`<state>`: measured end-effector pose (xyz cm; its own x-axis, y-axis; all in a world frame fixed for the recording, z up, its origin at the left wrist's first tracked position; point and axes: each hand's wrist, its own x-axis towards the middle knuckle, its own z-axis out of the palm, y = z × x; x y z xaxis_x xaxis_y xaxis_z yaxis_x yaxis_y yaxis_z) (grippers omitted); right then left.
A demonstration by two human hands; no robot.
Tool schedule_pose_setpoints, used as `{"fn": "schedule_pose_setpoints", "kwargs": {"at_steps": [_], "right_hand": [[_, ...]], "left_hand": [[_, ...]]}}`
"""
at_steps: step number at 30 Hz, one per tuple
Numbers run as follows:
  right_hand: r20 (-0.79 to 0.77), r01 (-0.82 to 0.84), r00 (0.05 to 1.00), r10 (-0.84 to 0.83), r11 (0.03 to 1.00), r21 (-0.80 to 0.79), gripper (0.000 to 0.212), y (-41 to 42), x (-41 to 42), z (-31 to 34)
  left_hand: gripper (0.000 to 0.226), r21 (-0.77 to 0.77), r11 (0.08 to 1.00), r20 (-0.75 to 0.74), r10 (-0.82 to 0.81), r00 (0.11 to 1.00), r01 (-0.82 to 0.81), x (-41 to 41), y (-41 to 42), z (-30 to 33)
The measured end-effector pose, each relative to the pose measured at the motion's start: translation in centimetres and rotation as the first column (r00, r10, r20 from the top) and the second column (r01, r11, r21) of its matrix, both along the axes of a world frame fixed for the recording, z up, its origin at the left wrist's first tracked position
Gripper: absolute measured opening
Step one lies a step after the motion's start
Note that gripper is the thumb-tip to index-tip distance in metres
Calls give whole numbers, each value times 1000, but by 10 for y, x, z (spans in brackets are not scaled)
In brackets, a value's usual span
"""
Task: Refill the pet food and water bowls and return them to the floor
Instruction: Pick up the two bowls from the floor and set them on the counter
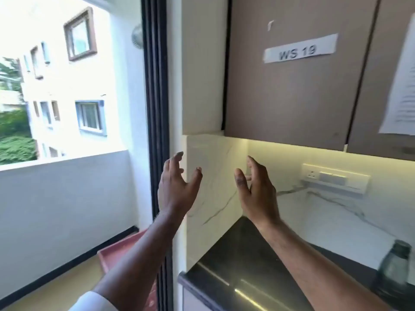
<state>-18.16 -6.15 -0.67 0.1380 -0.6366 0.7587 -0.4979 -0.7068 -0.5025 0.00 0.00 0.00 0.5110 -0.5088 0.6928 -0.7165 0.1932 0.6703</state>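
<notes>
Both my hands are raised in front of me at chest height, palms facing each other. My left hand (176, 187) has its fingers spread and holds nothing. My right hand (256, 189) is likewise open and empty, about a hand's width to the right. They hover above the left end of a dark countertop (242, 261). No pet bowl, food or water container shows clearly; a blurred glass jar (394, 265) stands at the counter's right edge.
A brown wall cabinet (289, 90) labelled "WS 19" hangs above the counter. A white socket strip (334, 178) sits on the marble backsplash. A dark sliding door frame (157, 108) stands left, with a balcony and a reddish tray (121, 250) on its floor beyond.
</notes>
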Motion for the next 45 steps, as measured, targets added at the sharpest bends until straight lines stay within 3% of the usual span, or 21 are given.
{"fn": "schedule_pose_setpoints", "kwargs": {"at_steps": [8,20,26,36,45], "right_hand": [[-22,-279,958,284,951,133,73,39,99,-63],[-118,-418,856,503,809,414,85,69,269,-187],[-218,-348,820,529,764,543,90,68,353,-262],[-354,-144,775,523,692,707,67,69,455,-388],[-480,55,650,589,594,802,67,61,511,-543]], "left_hand": [[64,69,980,-57,192,980,-188,81,63,-71],[68,366,850,-162,459,874,-378,224,131,-195],[64,530,756,-194,550,812,-385,302,153,-274],[63,719,632,-299,658,692,-290,401,183,-403],[62,853,503,-362,763,535,-141,440,184,-554]]}}
